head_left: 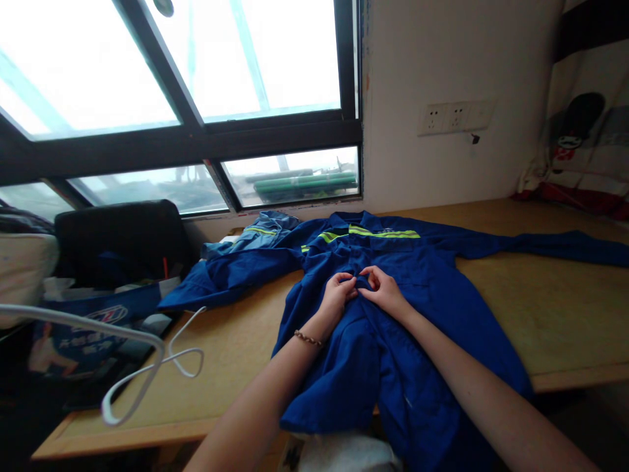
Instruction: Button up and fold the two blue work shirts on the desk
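A blue work jacket (432, 301) with yellow-green reflective stripes across the chest lies spread on the wooden table, collar toward the window and sleeves out to both sides. Its lower front drapes over the table's near edge. My left hand (339, 295), a beaded bracelet at its wrist, pinches the cloth at the middle of the jacket front. Just to its right, my right hand (382, 290) has thumb and forefinger closed on the same front edge. The fingertips almost meet, and any button between them is too small to make out.
Lighter blue folded cloth (268, 229) lies behind the left sleeve. A white cable (142, 387) loops over the left side of the table (221, 367). Farther left are a black chair back (122, 236) and a printed bag (98, 321). Wall sockets (456, 118) sit at the back right.
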The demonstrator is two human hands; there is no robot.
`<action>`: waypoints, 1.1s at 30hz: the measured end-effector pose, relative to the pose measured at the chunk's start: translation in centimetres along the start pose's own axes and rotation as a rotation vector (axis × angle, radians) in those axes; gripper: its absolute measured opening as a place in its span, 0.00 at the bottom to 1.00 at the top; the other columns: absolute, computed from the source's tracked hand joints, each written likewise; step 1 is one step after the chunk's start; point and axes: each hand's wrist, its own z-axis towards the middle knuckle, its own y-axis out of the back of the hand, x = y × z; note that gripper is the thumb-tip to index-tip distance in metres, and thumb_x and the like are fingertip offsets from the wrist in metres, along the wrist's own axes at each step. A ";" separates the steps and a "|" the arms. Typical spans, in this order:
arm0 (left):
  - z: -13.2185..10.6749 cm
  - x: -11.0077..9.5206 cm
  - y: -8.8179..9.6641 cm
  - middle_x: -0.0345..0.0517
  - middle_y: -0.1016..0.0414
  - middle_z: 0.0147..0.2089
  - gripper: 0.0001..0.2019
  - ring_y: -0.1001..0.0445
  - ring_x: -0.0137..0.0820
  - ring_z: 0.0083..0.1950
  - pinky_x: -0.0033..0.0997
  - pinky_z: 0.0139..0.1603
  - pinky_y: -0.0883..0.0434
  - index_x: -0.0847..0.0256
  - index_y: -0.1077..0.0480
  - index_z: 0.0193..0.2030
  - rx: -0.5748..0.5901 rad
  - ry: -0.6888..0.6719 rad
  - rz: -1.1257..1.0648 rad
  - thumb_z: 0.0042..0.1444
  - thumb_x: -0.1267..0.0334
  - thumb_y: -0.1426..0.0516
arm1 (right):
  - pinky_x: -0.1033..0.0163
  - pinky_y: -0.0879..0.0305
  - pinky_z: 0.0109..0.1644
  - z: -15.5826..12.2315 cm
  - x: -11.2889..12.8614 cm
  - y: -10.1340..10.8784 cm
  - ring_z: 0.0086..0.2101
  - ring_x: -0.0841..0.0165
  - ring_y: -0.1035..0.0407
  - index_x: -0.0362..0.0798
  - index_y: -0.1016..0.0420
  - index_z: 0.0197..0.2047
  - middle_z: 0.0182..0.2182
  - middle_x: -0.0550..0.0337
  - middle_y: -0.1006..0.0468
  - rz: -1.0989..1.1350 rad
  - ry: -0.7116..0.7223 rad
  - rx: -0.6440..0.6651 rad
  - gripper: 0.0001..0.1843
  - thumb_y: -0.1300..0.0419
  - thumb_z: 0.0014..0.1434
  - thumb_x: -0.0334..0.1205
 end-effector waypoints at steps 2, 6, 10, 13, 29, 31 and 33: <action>0.0 0.0 -0.1 0.37 0.34 0.22 0.14 0.33 0.21 0.21 0.22 0.24 0.33 0.64 0.38 0.33 -0.005 0.005 -0.029 0.39 0.68 0.38 | 0.70 0.47 0.26 0.0 -0.2 -0.1 0.21 0.75 0.44 0.47 0.35 0.40 0.20 0.70 0.41 0.035 -0.004 0.013 0.17 0.40 0.43 0.37; 0.0 -0.1 -0.1 0.37 0.34 0.22 0.14 0.33 0.22 0.21 0.22 0.24 0.34 0.64 0.38 0.34 -0.005 0.001 -0.050 0.39 0.69 0.39 | 0.70 0.47 0.26 0.0 -0.3 -0.2 0.21 0.76 0.44 0.48 0.35 0.41 0.20 0.70 0.41 0.075 -0.007 0.023 0.18 0.40 0.44 0.37; 0.0 -0.1 -0.1 0.37 0.34 0.22 0.15 0.33 0.21 0.20 0.22 0.24 0.34 0.64 0.38 0.35 0.012 -0.015 -0.063 0.39 0.72 0.40 | 0.70 0.47 0.26 -0.1 0.1 -0.1 0.22 0.75 0.45 0.50 0.35 0.46 0.21 0.69 0.42 0.083 0.054 0.002 0.22 0.41 0.45 0.35; 0.0 -0.2 -0.1 0.36 0.33 0.22 0.14 0.34 0.20 0.20 0.21 0.24 0.34 0.64 0.38 0.35 0.015 -0.032 -0.077 0.39 0.74 0.41 | 0.69 0.47 0.26 -0.2 0.3 -0.1 0.23 0.75 0.45 0.52 0.33 0.47 0.24 0.67 0.41 0.046 0.099 -0.011 0.21 0.42 0.47 0.35; 0.0 -0.3 -0.1 0.40 0.28 0.24 0.20 0.30 0.24 0.24 0.22 0.28 0.34 0.65 0.36 0.36 0.045 -0.052 -0.085 0.33 0.71 0.36 | 0.68 0.46 0.26 -0.2 0.1 0.0 0.23 0.74 0.44 0.52 0.33 0.50 0.24 0.65 0.40 0.026 0.096 -0.022 0.22 0.43 0.49 0.37; 0.1 -0.4 0.0 0.41 0.28 0.25 0.21 0.30 0.24 0.24 0.23 0.28 0.34 0.64 0.36 0.38 0.064 -0.067 -0.049 0.34 0.70 0.36 | 0.68 0.46 0.26 0.0 0.2 0.3 0.23 0.74 0.44 0.50 0.31 0.49 0.24 0.65 0.39 0.089 0.044 -0.031 0.21 0.43 0.49 0.39; 0.2 -0.3 0.2 0.41 0.27 0.25 0.21 0.30 0.24 0.24 0.23 0.28 0.34 0.64 0.36 0.39 0.076 -0.095 0.023 0.35 0.69 0.36 | 0.68 0.46 0.26 0.2 0.4 0.7 0.22 0.74 0.44 0.48 0.30 0.45 0.23 0.65 0.37 0.151 -0.026 -0.055 0.18 0.44 0.50 0.41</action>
